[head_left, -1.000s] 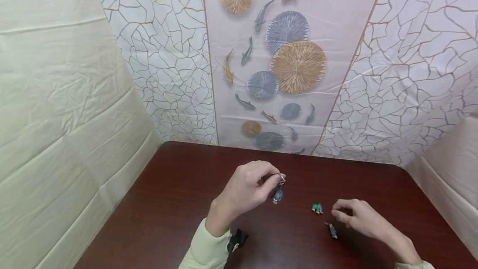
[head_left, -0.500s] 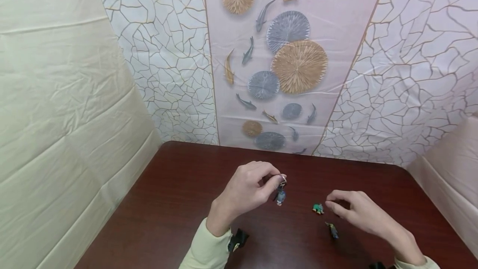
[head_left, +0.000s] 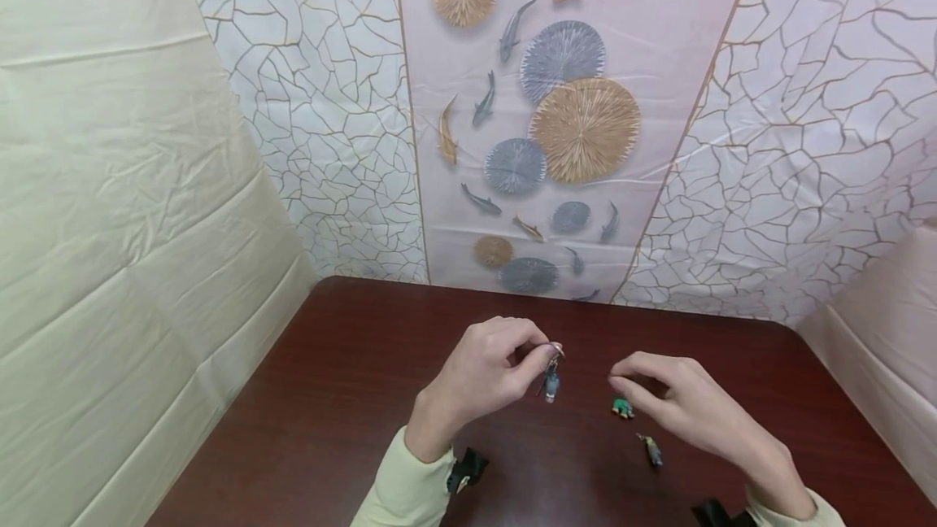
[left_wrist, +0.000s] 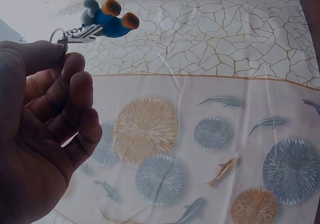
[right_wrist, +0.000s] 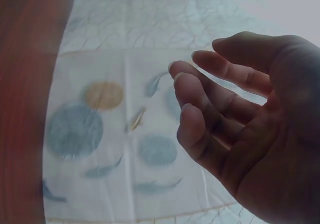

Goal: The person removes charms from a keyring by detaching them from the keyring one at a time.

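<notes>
My left hand [head_left: 486, 364] pinches the metal ring of a keychain [head_left: 552, 385] between thumb and index finger, above the table. In the left wrist view, a small blue and grey figure with orange feet [left_wrist: 112, 22] and silver metal pieces are attached to the ring [left_wrist: 59, 37]. To its right, my right hand [head_left: 684, 397] hovers with loosely bent fingers and holds nothing; thumb and index tip are apart in the right wrist view. Just below its fingertips a small green figure [head_left: 623, 408] lies on the table. Nearer me lies a second keychain with a grey and yellowish figure [head_left: 651, 451].
The dark reddish-brown table [head_left: 351, 397] has rounded far corners. Behind it hangs a patterned cloth [head_left: 527, 210] with fish and round motifs. A plain pale cloth [head_left: 146, 226] closes off the left side. Dark bands sit at both wrists.
My right hand has moved left and away from me, from beside the grey and yellowish keychain to above the green figure. The keychain in my left hand has swung slightly.
</notes>
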### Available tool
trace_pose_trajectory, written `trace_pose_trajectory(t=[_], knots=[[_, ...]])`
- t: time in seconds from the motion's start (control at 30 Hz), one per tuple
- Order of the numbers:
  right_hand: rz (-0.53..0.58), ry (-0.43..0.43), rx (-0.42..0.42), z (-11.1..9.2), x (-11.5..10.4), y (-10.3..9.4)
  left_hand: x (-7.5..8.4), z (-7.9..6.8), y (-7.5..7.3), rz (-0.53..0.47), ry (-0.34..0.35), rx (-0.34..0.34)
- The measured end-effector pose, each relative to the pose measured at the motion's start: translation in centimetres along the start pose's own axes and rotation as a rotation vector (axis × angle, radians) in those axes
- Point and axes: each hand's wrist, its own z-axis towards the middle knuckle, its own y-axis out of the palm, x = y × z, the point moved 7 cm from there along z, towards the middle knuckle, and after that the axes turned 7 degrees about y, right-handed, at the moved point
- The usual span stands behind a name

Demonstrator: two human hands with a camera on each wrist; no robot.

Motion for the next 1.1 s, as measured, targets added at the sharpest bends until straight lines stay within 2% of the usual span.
trace_pose_trajectory(t=[0.33,0.57,0.87,1.1], knots=[[0.170,-0.012,0.054,1.3,-2.6,0.7,-0.3,-0.2,0.2,-0.003,-0.023,-0.024],[0.226,-0.068,0.056,2.4,-4.3,1.4,-0.4,-0.2,0.1,0.011,-0.034,-0.025],[0.377,-0.133,0.083,2.9,-5.7,2.4,-0.5,-0.3,0.0,0.021,-0.051,-0.033],[0.354,-0.153,0.132,3.1,-6.1,2.5,-0.5,-0.3,0.2,0.036,-0.061,-0.050]])
